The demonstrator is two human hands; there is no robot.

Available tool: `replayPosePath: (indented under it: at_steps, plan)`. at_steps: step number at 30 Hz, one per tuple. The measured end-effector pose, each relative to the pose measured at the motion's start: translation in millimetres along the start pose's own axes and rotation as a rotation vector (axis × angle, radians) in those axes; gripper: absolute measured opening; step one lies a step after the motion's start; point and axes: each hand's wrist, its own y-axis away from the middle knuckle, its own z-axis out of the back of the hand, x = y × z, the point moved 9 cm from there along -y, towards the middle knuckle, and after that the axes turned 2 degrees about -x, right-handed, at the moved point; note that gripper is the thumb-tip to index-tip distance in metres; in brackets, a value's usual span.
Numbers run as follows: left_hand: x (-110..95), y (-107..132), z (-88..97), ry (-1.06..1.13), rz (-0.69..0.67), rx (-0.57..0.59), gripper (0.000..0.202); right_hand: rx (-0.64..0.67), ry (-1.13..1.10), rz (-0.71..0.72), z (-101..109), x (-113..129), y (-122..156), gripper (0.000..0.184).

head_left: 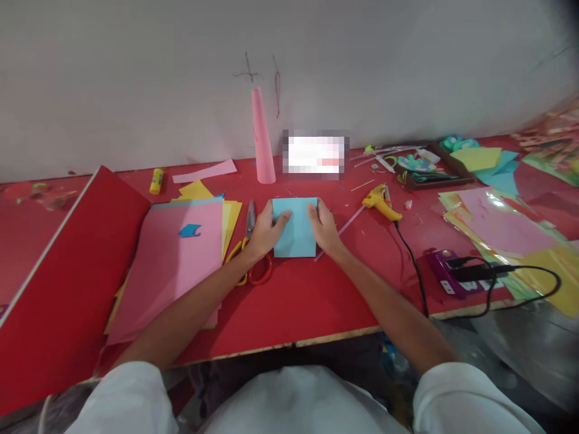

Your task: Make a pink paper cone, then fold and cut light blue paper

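Between my two hands is a light blue square of paper [295, 232], held a little above the red table. My left hand [270, 228] grips its left edge, thumb on the front and fingers behind. On the opposite edge my right hand [324, 228] does the same. Scissors [250, 226] with yellow and red handles lie partly under my left wrist. To the left is a stack of coloured paper, pink sheet [181, 259] uppermost, with a small blue scrap [190, 231] on it. A pink paper cone [262, 138] stands behind the blue paper.
A yellow glue gun [382, 203] with a black cord lies right of my hands. Further right are a purple power strip [446, 274], a dark tray [438, 175] of supplies and loose sheets [506, 220]. A glue stick [156, 181] and open red folder [76, 283] are left.
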Motion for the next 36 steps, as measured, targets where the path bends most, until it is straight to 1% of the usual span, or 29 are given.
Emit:
replayPosePath:
  at_steps: [4, 9, 11, 14, 18, 24, 26, 29, 33, 36]
  plan:
    - [-3, -1, 2.3, 0.015, -0.011, -0.025, 0.037, -0.027, -0.039, -0.003, 2, 2, 3, 0.056]
    - [-8, -1, 3.2, -0.047, -0.022, -0.03, 0.029, -0.004, -0.024, 0.0, -2, -1, 5, 0.058]
    - [-6, -2, 3.1, -0.065, -0.011, -0.031, 0.027, -0.01, -0.008, 0.009, -3, -2, 5, 0.058]
    - [-2, -2, 2.3, -0.054, 0.011, -0.026, 0.03, -0.022, -0.002, 0.014, -2, -2, 4, 0.056]
    - [-4, -3, 3.5, -0.069, -0.024, -0.033, 0.028, -0.025, 0.004, 0.011, -1, 1, 3, 0.06]
    - [-6, -1, 7.5, -0.145, -0.05, -0.058, 0.023, 0.024, -0.012, 0.012, -3, 4, 3, 0.057]
    - [-6, -1, 7.4, -0.128, -0.055, -0.06, 0.026, 0.005, 0.028, 0.039, -2, 4, 2, 0.057]
    - [-5, -2, 7.8, -0.059, -0.081, -0.067, 0.036, -0.024, 0.088, 0.073, 0, 2, -1, 0.06]
    - [-3, -4, 11.7, 0.019, -0.084, -0.09, 0.052, -0.017, 0.107, 0.106, 3, 1, -5, 0.062]
    - [0, -5, 12.2, 0.074, -0.057, -0.076, 0.058, 0.004, 0.105, 0.118, 7, 1, -9, 0.063]
